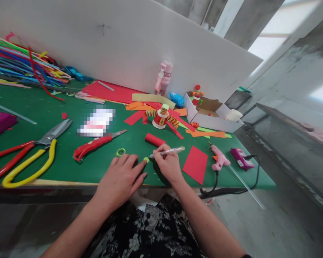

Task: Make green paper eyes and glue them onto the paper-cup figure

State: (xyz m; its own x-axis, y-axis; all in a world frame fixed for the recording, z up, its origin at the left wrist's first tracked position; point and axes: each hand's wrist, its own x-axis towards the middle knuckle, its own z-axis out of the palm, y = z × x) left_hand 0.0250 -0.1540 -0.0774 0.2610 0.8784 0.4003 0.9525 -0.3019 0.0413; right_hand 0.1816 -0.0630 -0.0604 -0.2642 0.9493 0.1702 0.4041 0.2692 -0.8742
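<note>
My right hand grips a clear-barrelled pen, its tip pointing left at a small light-green paper disc. Flat on the table lies my left hand, fingers spread, the index fingertip at the disc's edge. Just beyond its fingers is a light-green ring. A red paper roll rests behind my right hand, and a red paper sheet lies to its right. Further back stands a red-and-white spool-like piece with folded paper strips at its sides and a green block on top.
Left are large scissors, a red-handled folding saw and coloured pipe cleaners. Right are a pink glue gun with its cord, and a purple box. A pink bottle and white carton stand behind paper strips.
</note>
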